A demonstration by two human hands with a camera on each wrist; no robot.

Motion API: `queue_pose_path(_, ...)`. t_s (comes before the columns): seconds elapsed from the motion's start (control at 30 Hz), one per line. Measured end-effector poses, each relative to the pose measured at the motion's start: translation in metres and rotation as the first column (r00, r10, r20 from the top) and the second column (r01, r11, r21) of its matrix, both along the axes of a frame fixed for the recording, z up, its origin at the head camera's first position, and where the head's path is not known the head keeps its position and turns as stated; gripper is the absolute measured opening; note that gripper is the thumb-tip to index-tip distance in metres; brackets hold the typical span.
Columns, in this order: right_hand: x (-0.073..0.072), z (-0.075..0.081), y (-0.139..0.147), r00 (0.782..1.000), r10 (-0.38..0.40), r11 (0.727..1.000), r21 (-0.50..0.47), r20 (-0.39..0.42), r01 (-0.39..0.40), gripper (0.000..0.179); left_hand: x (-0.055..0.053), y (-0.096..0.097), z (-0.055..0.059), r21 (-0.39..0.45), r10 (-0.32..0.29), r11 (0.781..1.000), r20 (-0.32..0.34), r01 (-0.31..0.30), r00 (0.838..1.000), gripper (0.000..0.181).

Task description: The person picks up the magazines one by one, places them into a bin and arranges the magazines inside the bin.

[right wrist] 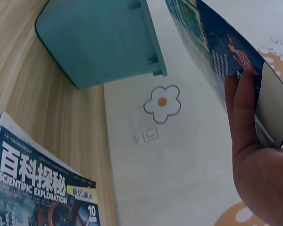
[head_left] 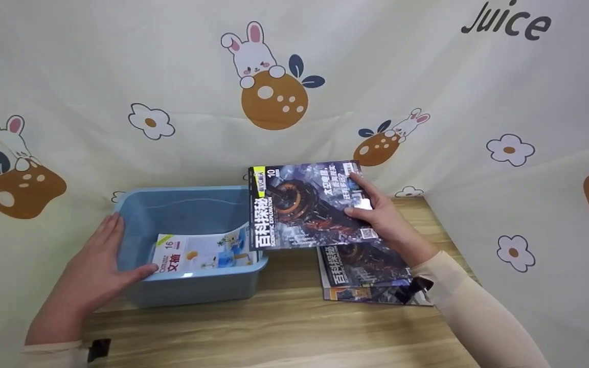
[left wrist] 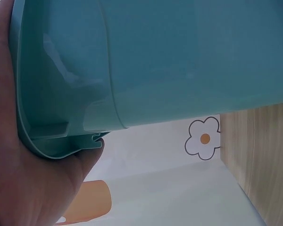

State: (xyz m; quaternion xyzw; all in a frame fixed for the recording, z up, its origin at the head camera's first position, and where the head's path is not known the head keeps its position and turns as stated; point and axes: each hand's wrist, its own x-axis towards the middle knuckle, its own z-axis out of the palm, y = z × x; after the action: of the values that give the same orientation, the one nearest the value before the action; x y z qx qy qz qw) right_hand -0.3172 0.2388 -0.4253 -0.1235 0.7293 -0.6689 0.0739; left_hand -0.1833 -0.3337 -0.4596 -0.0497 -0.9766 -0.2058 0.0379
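My right hand pinches a magazine by its right side, thumb on the dark cover and fingers behind. The magazine is raised, its left end overlapping the right rim of a blue plastic bin in the head view. Its back cover faces the right wrist camera. On the left, my left hand grips the bin's near left corner, with the thumb hooked at the rim in the left wrist view. Inside the bin lies a white-covered magazine, partly hidden by the front wall.
Right of the bin, a stack of magazines lies on the wood-grain table, partly under my right forearm. Its top cover matches the held one. A cream curtain printed with rabbits and flowers hangs behind and at both sides.
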Motion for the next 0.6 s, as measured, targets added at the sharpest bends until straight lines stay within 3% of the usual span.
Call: queue_pose_path(0.6,0.009,0.004,-0.077,1.000,0.013,0.997,-0.073,0.027,-0.011,0.095,0.000,-0.001,-0.002,0.017,0.003,1.000,-0.012,-0.003,1.000,0.138)
